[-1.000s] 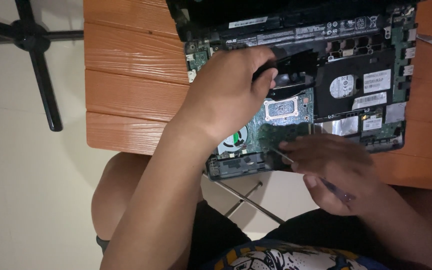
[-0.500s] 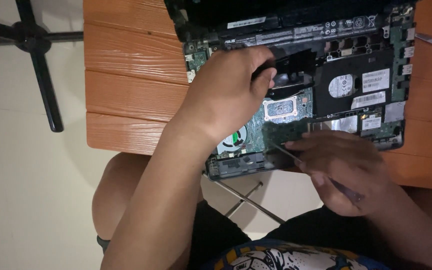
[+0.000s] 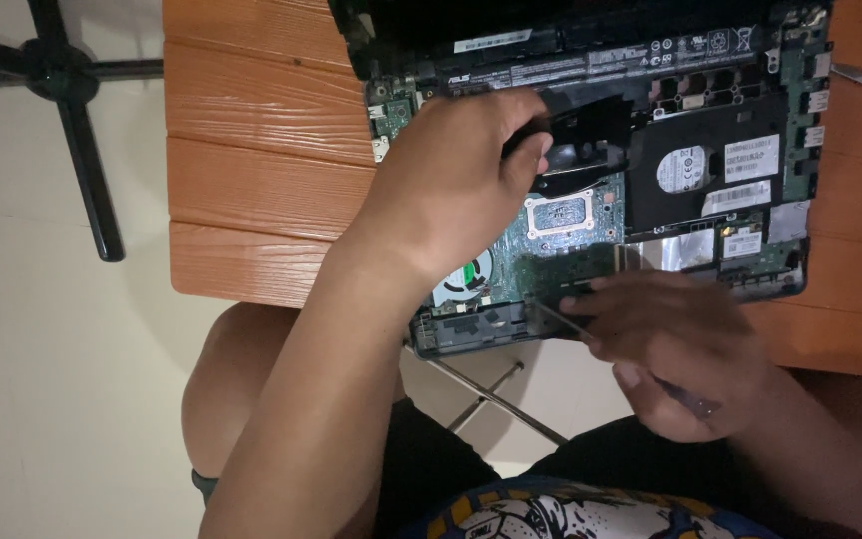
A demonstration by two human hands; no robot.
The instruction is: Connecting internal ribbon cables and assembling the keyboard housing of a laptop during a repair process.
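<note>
Firstly, head view, sole view on record; clock directions read off the frame.
Laptop (image 3: 650,150): opened, back cover off, internals exposed; lies on the orange table (image 3: 251,150) toward 1 o'clock, near edge overhanging the table's front.
Left hand (image 3: 451,190): at centre, lying knuckles-up over the board's left part; fingers curled shut on a black part (image 3: 591,135) at 12 to 1 o'clock. How much of that part sits inside the grip cannot be told.
Right hand (image 3: 680,349): at 4 to 5 o'clock, at the laptop's near edge; fingers closed round a tool (image 3: 561,321), thin and metallic.
Tool: shaft runs up-left from the fingers; tip rests at the board's near edge, toward 6 o'clock of the chassis. Tip type too blurred to tell.
Board (image 3: 561,250): green, between the two hands; a square silver-framed chip (image 3: 561,213) shows just right of the left hand.
Fan (image 3: 466,279): round, partly hidden under the left wrist, at 7 o'clock of the chassis.
Drive (image 3: 710,165): black, with white labels, at 2 o'clock, well apart from both hands.
Chair base (image 3: 62,90): black, on the pale floor at 10 o'clock.
Knee (image 3: 241,399): bare, under the table edge at 7 o'clock.
</note>
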